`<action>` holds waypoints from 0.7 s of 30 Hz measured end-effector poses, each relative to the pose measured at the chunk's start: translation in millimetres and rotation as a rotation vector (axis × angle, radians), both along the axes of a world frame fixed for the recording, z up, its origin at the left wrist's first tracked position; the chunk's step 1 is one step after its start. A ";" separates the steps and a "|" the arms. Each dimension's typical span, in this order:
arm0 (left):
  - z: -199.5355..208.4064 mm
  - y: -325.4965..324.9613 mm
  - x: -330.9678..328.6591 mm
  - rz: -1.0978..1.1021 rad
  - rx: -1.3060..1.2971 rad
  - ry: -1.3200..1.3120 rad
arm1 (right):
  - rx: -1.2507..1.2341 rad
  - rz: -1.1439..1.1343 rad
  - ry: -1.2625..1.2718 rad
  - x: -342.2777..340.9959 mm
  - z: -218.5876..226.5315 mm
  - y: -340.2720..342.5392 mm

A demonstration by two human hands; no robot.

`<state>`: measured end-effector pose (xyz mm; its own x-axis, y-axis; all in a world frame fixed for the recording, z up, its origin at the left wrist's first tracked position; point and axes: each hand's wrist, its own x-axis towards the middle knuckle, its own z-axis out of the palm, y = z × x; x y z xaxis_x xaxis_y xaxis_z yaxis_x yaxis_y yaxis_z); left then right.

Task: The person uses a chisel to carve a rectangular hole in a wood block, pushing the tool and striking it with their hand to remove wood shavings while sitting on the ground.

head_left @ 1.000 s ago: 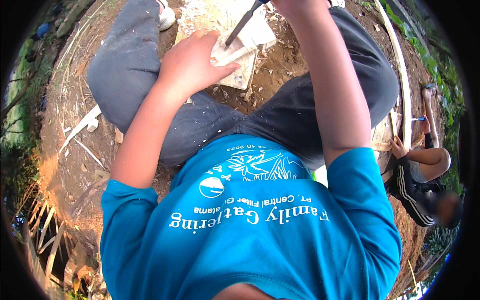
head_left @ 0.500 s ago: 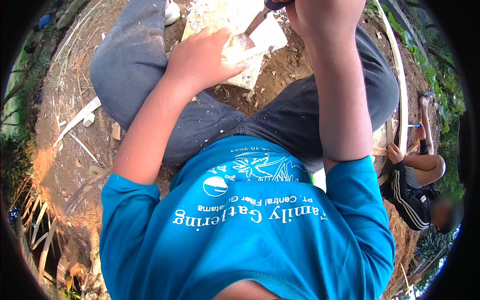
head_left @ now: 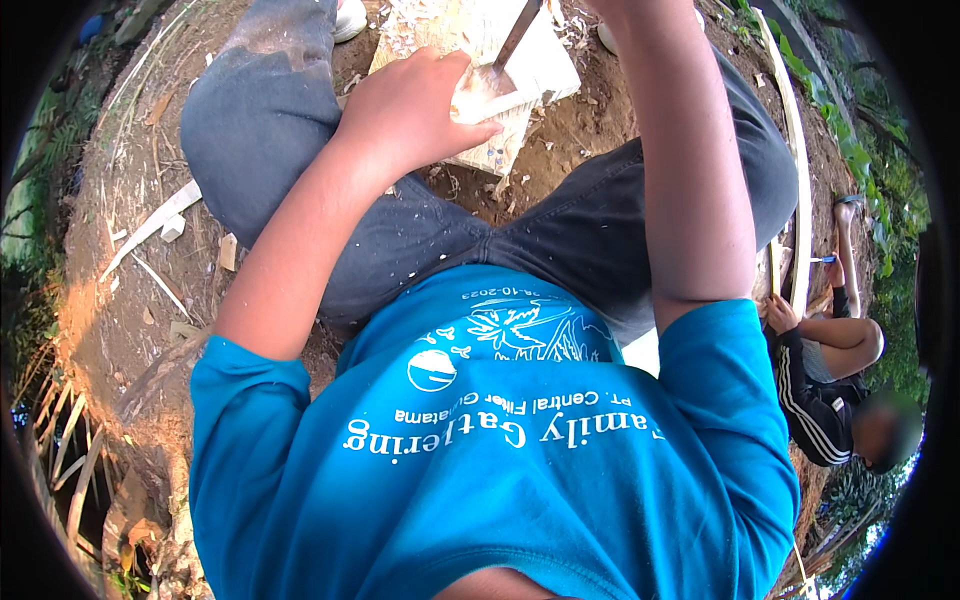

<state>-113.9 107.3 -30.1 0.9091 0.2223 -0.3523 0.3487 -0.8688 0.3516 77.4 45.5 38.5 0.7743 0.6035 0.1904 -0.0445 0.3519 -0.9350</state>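
Bare right hand (head_left: 636,9) has risen to the frame's top (grip: can't tell); grey steel blade (head_left: 519,36) seemingly keeps carving pale wooden block (head_left: 549,76); bare left hand (head_left: 412,108) spread wide.

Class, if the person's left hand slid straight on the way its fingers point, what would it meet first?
Probably the loose shavings on the wooden board, just ahead of the left hand, though depth is unclear; the metal blade seems to stand right of that line.

White lettering (head_left: 508,430) — 3 lines, date included — on blue T-shirt (head_left: 480,515).
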 end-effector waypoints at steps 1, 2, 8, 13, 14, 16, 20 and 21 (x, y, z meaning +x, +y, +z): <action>0.3 -0.4 -0.4 0.002 0.006 -0.004 | 0.038 0.004 0.070 8.1 -6.1 -0.8; 0.1 -0.6 -1.0 0.002 0.010 -0.008 | 0.074 0.007 0.142 14.3 -10.7 -1.6; -0.1 -1.4 -1.6 0.013 0.016 -0.023 | 0.002 -0.105 0.458 21.3 -44.0 -14.1; -5.2 0.2 -3.1 0.003 0.030 -0.040 | 0.076 -0.044 0.233 -2.0 -3.4 -30.3; -6.0 -0.1 -2.9 -0.009 0.031 -0.054 | 0.086 -0.035 0.155 -6.8 8.6 -33.7; -4.9 0.5 -3.5 -0.014 0.032 -0.058 | 0.100 -0.009 0.024 -15.3 31.3 -36.3; -3.0 -0.1 -2.3 -0.016 0.030 -0.035 | 0.178 0.059 -0.032 -13.8 20.0 -29.1; -3.8 -0.2 -3.4 -0.009 0.031 -0.025 | 0.198 0.062 -0.050 -17.5 16.5 -25.6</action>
